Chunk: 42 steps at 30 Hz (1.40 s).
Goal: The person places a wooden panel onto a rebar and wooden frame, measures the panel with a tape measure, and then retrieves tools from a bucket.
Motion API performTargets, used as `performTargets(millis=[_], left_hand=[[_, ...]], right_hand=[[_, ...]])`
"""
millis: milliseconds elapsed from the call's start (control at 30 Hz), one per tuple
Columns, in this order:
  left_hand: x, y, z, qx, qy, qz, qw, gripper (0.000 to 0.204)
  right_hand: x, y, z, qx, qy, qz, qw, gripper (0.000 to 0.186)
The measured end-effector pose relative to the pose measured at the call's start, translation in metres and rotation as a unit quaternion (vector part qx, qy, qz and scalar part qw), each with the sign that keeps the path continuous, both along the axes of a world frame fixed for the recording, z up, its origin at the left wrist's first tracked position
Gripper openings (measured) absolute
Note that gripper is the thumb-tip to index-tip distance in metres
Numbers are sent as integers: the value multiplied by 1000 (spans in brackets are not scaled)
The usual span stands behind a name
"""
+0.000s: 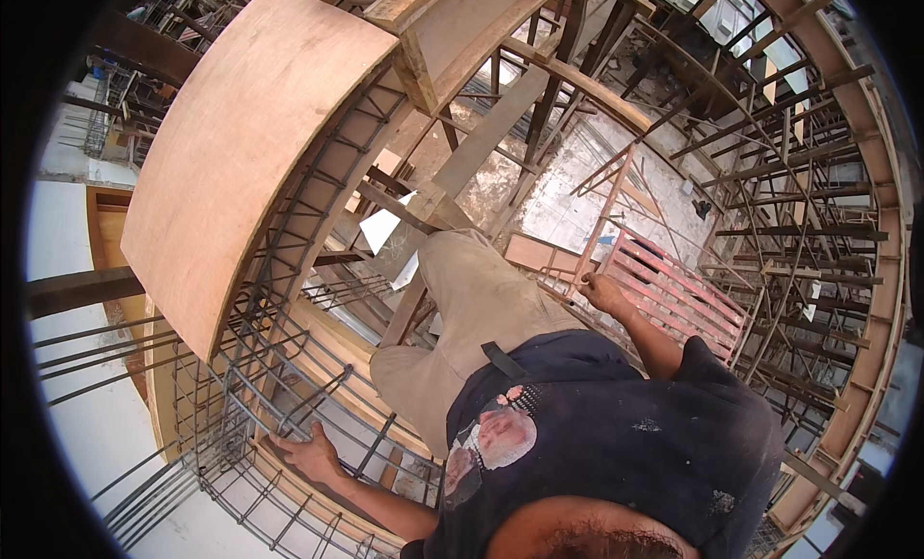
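My left hand lies at the side of a rebar cage, thumb and fingers apart, fingertips touching or very near a bar. The cage is dark steel bars tied with stirrups and curves along a timber form. On the other side of my body, my right hand is raised with its fingers closed. What is in them, if anything, is too small to make out. A large curved plywood panel stands over the far part of the cage. My legs in tan trousers are bent across timber beside the cage.
Below lies a concrete floor with a red slatted metal frame. A grey plank slants across the opening. Many props and braces stand under a curved form at right. Rebar ends jut out at left.
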<state>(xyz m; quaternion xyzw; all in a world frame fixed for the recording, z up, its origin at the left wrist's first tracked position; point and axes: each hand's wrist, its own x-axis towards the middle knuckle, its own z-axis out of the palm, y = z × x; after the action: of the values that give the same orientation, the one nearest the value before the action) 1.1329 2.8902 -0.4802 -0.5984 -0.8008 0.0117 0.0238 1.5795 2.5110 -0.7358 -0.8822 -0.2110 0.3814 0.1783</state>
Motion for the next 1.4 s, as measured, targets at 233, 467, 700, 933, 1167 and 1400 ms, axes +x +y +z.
performTargets(millis=[233,467,700,933,1167,1400], left_hand=[[1,5,-6,50,-8,-20,999,86],[-55,26,-27,18,83,-48,995,86],[6,-5,-4,51,-174,-17,983,82],[-7,-5,-9,46,-113,-55,991,85],[-19,3,-13,78,-55,-63,993,87],[13,8,5,24,-12,43,999,96]], right_hand=[[-128,-171,-31,-219,151,-55,962,66],[-153,-159,-42,-218,128,-108,961,75],[-145,-168,-45,-178,210,-83,958,73],[-141,-174,-40,-184,200,-66,960,75],[-134,-180,-69,-170,231,-28,958,78],[17,-40,-64,-23,88,21,996,54]])
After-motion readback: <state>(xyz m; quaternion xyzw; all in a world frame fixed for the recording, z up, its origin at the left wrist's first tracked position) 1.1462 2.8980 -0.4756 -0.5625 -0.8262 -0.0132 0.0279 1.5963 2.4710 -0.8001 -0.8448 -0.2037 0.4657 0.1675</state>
